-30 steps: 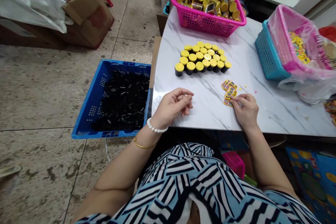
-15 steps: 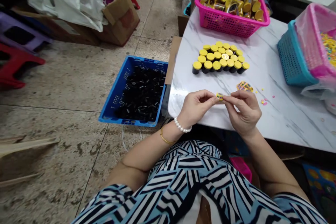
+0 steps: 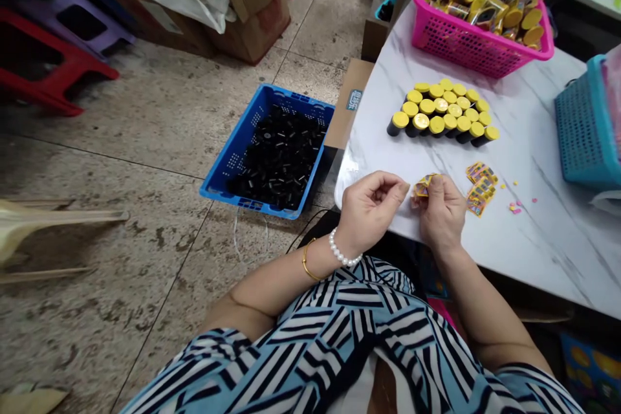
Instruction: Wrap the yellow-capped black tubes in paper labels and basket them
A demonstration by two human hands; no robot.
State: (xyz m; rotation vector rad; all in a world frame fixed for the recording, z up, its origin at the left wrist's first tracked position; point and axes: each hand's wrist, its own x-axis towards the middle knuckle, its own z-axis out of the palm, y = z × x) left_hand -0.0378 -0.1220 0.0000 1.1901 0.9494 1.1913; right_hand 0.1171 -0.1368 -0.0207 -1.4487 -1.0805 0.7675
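My right hand (image 3: 440, 212) pinches a small yellow printed sticker sheet (image 3: 423, 185) just above the near edge of the white marble table (image 3: 533, 233). My left hand (image 3: 371, 207) sits curled close beside it, fingertips pinched together near the sheet's left edge; whether it holds anything I cannot make out. More sticker sheets (image 3: 481, 184) lie on the table just right of my hands. Behind them stands a tight cluster of black cylinders with yellow caps (image 3: 444, 111).
A pink basket (image 3: 466, 48) of yellow-capped items sits at the table's back, a teal basket (image 3: 579, 129) at the right. A blue crate (image 3: 233, 162) of black cylinders rests on the floor left of the table. Cardboard boxes (image 3: 257, 13) and stools (image 3: 53, 87) stand farther left.
My right hand lifted a sticker sheet from the pile and brought it to my left hand; both hands now sit close together nearer the table edge. The camera view swung left.
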